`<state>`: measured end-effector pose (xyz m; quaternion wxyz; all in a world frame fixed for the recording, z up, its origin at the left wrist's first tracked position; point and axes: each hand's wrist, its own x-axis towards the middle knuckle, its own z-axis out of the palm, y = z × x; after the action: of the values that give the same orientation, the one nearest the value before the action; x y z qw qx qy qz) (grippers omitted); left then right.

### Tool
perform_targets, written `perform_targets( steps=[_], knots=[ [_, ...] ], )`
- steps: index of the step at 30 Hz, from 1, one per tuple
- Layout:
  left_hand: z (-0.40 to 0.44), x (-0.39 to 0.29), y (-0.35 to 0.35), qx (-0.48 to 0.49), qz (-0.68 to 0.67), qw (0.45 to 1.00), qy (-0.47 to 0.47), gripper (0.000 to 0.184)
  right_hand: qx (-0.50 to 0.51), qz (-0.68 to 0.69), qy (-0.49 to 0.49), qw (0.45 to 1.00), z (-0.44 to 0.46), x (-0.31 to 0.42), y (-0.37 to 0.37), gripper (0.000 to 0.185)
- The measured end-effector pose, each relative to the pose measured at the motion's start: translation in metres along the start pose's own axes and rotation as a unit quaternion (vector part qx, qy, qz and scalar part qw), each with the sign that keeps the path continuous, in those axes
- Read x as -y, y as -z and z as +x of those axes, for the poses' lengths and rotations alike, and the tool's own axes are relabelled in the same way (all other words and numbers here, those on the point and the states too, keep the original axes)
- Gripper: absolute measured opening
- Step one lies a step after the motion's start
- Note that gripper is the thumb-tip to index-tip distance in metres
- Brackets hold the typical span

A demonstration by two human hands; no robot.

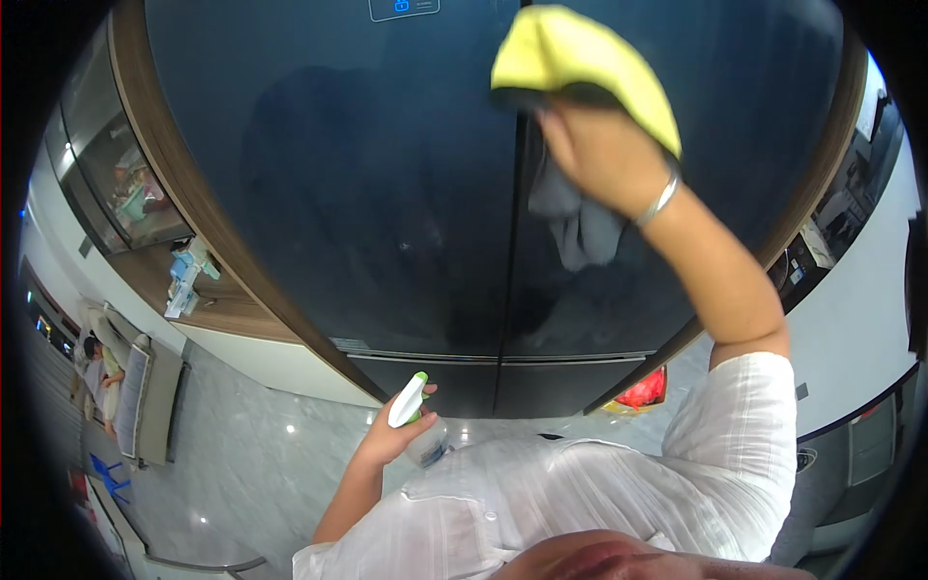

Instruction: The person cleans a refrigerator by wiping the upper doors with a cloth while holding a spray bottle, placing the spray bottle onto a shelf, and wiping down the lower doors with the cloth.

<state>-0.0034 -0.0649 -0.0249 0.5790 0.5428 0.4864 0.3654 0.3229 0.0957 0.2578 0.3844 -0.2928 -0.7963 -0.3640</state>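
Observation:
My right hand (604, 155), with a bracelet at the wrist, is raised and closed on a cloth (570, 48), yellow on one side and grey on the other. The cloth lies against or very near the dark glossy refrigerator door (387, 184); its grey part shows below the hand, perhaps partly as a reflection. Low in front of my body, my left hand (394, 432) is wrapped round a spray bottle (425, 447) with a white and green trigger head. Part of that bottle is hidden by the fingers.
A wooden frame (208, 222) surrounds the refrigerator. Left of it, a shelf (232, 307) bears small items. A red bag (643, 389) sits on the floor near the lower right. Far left, a person (104, 382) is on a sofa (155, 416), near a blue stool (109, 476).

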Motion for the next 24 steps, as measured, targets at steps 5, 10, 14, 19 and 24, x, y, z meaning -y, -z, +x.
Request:
perform_targets(
  steps=[5, 10, 14, 19, 24],
  knots=[
    [0.004, 0.001, 0.0, 0.026, -0.006, 1.0, 0.001, 0.049, 0.145, 0.058, -0.041, 0.987, -0.097, 0.051, -0.027, 0.05],
    [0.007, -0.007, -0.007, 0.053, 0.022, 0.998, -0.009, 0.05, 0.315, 0.181, -0.094, 0.927, -0.17, 0.074, -0.039, 0.05],
    [0.006, -0.009, -0.011, 0.064, 0.0, 0.998, -0.004, 0.05, 0.247, 0.135, 0.054, 0.958, -0.179, 0.057, -0.046, 0.051],
    [0.002, -0.004, -0.009, 0.06, -0.014, 0.998, -0.019, 0.049, 0.136, 0.042, 0.12, 0.983, -0.082, 0.026, -0.015, 0.053],
    [-0.007, 0.001, -0.004, 0.031, -0.009, 0.999, -0.032, 0.049, 0.109, 0.074, 0.047, 0.99, 0.05, 0.002, 0.011, 0.033]
  ],
)
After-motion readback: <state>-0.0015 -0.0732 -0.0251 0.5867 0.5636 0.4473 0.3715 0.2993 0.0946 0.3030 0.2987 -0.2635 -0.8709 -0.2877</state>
